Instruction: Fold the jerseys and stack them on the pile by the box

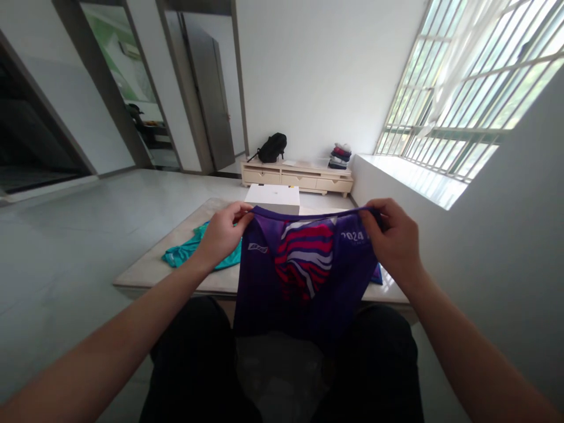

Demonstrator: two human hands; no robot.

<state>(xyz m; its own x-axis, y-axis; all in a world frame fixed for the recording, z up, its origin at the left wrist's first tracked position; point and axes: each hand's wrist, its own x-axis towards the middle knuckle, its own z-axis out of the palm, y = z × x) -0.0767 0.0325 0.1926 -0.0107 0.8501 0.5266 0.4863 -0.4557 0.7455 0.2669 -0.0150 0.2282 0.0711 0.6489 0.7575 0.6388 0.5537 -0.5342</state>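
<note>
A purple sports shirt (308,276) with red and white stripes and a "2024" print hangs stretched out above my knees. My left hand (225,232) pinches its top edge at the left corner, thumb in front. At the opposite corner, my right hand (393,235) grips the same edge between thumb and fingers. Between the hands the edge runs nearly straight, and the lower part falls into shadow. Beside my left hand, a crumpled teal garment (183,251) lies on the low pale table (147,267), partly hidden by my wrist. Another bit of purple cloth (378,275) shows behind the shirt on the right.
A white box (273,200) sits at the table's far side. Against the wall, a low cabinet (304,180) carries a black backpack (273,148) and a stack of folded clothes (339,157). A barred window (476,88) is on the right; doorways are on the left.
</note>
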